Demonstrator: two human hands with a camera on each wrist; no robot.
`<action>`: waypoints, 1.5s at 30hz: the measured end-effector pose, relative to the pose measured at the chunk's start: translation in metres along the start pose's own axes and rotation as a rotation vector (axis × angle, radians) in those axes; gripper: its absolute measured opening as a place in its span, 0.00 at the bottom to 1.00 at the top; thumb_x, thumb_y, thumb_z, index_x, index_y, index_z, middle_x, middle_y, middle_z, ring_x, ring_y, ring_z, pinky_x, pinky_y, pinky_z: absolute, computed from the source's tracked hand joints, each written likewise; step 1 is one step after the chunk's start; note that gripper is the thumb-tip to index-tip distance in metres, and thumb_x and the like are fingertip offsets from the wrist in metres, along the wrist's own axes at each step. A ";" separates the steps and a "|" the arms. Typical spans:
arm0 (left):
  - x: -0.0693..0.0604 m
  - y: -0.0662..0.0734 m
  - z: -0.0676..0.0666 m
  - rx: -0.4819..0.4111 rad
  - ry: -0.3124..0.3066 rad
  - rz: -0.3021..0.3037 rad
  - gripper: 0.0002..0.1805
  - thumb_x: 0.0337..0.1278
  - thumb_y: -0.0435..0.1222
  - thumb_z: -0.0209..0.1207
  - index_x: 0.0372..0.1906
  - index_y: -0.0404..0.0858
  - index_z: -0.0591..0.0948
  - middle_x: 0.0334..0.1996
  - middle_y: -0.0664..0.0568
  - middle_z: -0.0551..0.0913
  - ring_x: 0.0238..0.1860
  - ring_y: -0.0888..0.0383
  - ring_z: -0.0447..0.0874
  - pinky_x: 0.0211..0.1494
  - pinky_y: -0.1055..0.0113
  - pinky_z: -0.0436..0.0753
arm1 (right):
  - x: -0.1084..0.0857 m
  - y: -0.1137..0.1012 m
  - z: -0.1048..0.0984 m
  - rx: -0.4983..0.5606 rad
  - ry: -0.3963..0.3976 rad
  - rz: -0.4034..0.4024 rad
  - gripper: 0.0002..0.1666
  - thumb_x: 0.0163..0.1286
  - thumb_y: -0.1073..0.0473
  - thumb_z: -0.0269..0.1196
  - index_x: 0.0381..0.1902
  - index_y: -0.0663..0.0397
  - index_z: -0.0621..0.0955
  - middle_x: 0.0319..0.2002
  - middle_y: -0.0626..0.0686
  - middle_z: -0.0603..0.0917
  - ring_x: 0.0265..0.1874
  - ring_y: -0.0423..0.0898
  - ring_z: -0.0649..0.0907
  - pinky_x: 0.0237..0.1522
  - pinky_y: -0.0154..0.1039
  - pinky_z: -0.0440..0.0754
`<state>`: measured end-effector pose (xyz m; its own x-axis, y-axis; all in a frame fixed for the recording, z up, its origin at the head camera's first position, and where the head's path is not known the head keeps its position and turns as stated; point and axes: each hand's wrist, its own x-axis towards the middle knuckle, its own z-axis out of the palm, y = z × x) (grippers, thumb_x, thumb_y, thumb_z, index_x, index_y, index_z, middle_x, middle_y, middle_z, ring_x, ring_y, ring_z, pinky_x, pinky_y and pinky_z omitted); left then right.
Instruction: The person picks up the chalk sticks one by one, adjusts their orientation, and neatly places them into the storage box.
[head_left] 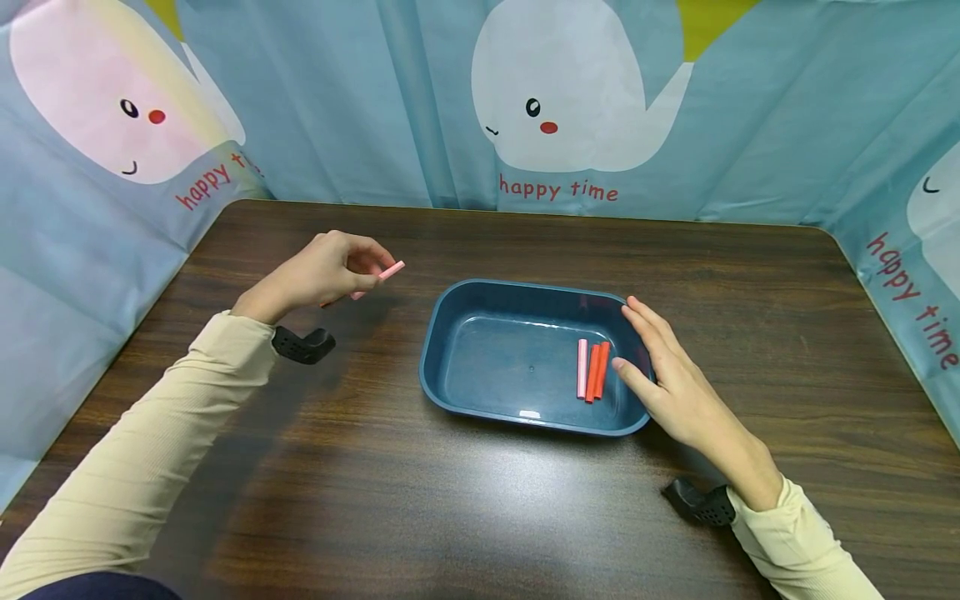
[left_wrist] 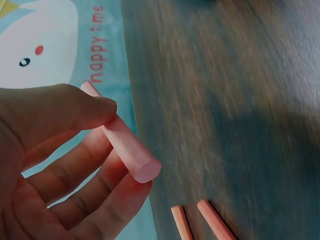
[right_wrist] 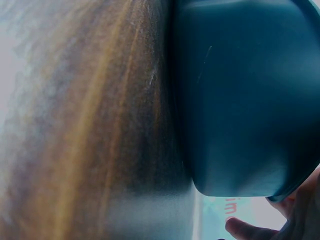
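Observation:
My left hand (head_left: 333, 265) pinches a pink chalk stick (left_wrist: 131, 150) between thumb and fingers, above the table to the left of a blue plastic tray (head_left: 480, 417). Below that hand, in the left wrist view, an orange stick (left_wrist: 182, 223) and a reddish stick (left_wrist: 216, 221) lie on the table, cut off by the frame's edge. My right hand (head_left: 678, 387) rests over the tray's right end, its fingers fairly straight at the far corner and its thumb inside the rim. Inside the tray, a pink stick (head_left: 582, 368) lies beside two red-orange sticks (head_left: 597, 372).
The dark wooden table (head_left: 360, 492) is bordered at the back and sides by a light blue curtain (head_left: 337, 100) printed with whales. Each wrist wears a black device, such as the one at the left wrist (head_left: 302, 345).

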<state>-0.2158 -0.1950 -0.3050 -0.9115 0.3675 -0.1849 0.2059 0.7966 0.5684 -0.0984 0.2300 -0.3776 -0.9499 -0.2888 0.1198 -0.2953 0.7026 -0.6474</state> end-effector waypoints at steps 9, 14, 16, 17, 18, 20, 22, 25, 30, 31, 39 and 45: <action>0.000 0.015 0.004 0.004 -0.004 0.068 0.16 0.60 0.26 0.61 0.53 0.36 0.83 0.39 0.40 0.86 0.27 0.56 0.81 0.30 0.68 0.77 | 0.000 0.000 0.000 -0.001 0.002 -0.001 0.40 0.75 0.52 0.57 0.79 0.51 0.55 0.80 0.51 0.51 0.76 0.57 0.58 0.67 0.69 0.62; 0.000 0.022 0.006 -0.010 -0.012 0.103 0.16 0.60 0.27 0.62 0.53 0.36 0.83 0.38 0.41 0.87 0.26 0.57 0.82 0.30 0.69 0.77 | 0.001 0.001 0.000 -0.001 -0.002 -0.003 0.41 0.75 0.52 0.56 0.79 0.51 0.54 0.80 0.52 0.51 0.76 0.58 0.58 0.66 0.70 0.62; 0.000 0.026 0.007 -0.017 -0.016 0.118 0.16 0.60 0.27 0.62 0.53 0.37 0.84 0.38 0.42 0.87 0.26 0.57 0.81 0.30 0.70 0.77 | 0.001 0.000 0.000 -0.003 -0.003 -0.003 0.41 0.75 0.52 0.56 0.79 0.51 0.54 0.80 0.52 0.51 0.76 0.58 0.58 0.66 0.70 0.62; 0.000 0.028 0.008 -0.020 -0.019 0.127 0.16 0.60 0.28 0.63 0.53 0.37 0.84 0.38 0.42 0.87 0.26 0.57 0.81 0.30 0.70 0.77 | 0.001 0.000 0.000 -0.003 -0.003 -0.003 0.41 0.75 0.52 0.56 0.79 0.51 0.54 0.80 0.52 0.51 0.76 0.58 0.58 0.66 0.70 0.62; 0.000 0.030 0.009 -0.024 -0.024 0.135 0.15 0.60 0.28 0.63 0.53 0.37 0.84 0.37 0.42 0.87 0.25 0.57 0.81 0.29 0.70 0.76 | 0.001 0.000 0.000 -0.004 -0.003 -0.003 0.41 0.75 0.52 0.56 0.79 0.51 0.54 0.80 0.52 0.51 0.76 0.58 0.58 0.66 0.70 0.62; 0.000 0.035 0.011 -0.033 -0.035 0.152 0.15 0.61 0.28 0.63 0.53 0.37 0.84 0.37 0.44 0.87 0.25 0.57 0.81 0.29 0.70 0.76 | 0.001 0.000 0.000 -0.005 -0.003 -0.002 0.41 0.75 0.52 0.56 0.79 0.51 0.54 0.80 0.51 0.51 0.76 0.58 0.58 0.66 0.70 0.62; 0.000 0.040 0.013 -0.044 -0.045 0.165 0.15 0.61 0.28 0.63 0.53 0.38 0.84 0.36 0.46 0.87 0.25 0.57 0.81 0.30 0.70 0.76 | 0.001 0.000 0.000 -0.005 -0.001 -0.003 0.41 0.75 0.52 0.56 0.79 0.51 0.54 0.80 0.51 0.51 0.76 0.58 0.58 0.66 0.70 0.62; 0.001 0.046 0.016 -0.058 -0.060 0.185 0.15 0.61 0.28 0.63 0.53 0.38 0.84 0.35 0.48 0.87 0.28 0.58 0.83 0.33 0.71 0.77 | 0.001 0.000 0.000 -0.003 -0.001 -0.004 0.40 0.75 0.53 0.56 0.79 0.51 0.54 0.80 0.51 0.51 0.76 0.58 0.58 0.66 0.70 0.62; 0.001 0.055 0.020 -0.072 -0.079 0.225 0.15 0.60 0.27 0.63 0.53 0.37 0.84 0.34 0.48 0.87 0.26 0.58 0.81 0.32 0.72 0.77 | 0.001 0.000 0.000 -0.005 -0.001 -0.004 0.40 0.75 0.52 0.56 0.79 0.51 0.54 0.80 0.51 0.51 0.76 0.58 0.58 0.66 0.70 0.62; 0.001 0.057 0.021 -0.075 -0.082 0.231 0.16 0.60 0.28 0.63 0.53 0.37 0.84 0.34 0.48 0.87 0.25 0.58 0.80 0.30 0.72 0.76 | 0.001 0.000 0.000 -0.006 -0.001 -0.003 0.40 0.75 0.52 0.56 0.79 0.51 0.54 0.80 0.51 0.51 0.76 0.58 0.58 0.66 0.70 0.62; -0.001 0.075 0.029 -0.091 -0.101 0.215 0.18 0.61 0.28 0.64 0.56 0.37 0.83 0.38 0.45 0.87 0.27 0.57 0.82 0.29 0.69 0.77 | 0.001 0.000 0.000 -0.009 -0.005 0.003 0.41 0.75 0.52 0.56 0.79 0.51 0.54 0.80 0.51 0.50 0.76 0.58 0.58 0.66 0.70 0.62; 0.001 0.087 0.037 -0.077 -0.091 0.193 0.19 0.60 0.28 0.63 0.57 0.39 0.82 0.38 0.48 0.87 0.27 0.59 0.83 0.30 0.68 0.79 | 0.001 0.000 0.000 -0.005 -0.008 0.006 0.41 0.75 0.52 0.56 0.79 0.52 0.54 0.80 0.52 0.50 0.76 0.59 0.58 0.66 0.71 0.61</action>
<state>-0.1855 -0.1072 -0.2854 -0.8210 0.5543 -0.1366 0.3422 0.6694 0.6594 -0.0995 0.2295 -0.3778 -0.9507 -0.2899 0.1099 -0.2903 0.7075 -0.6443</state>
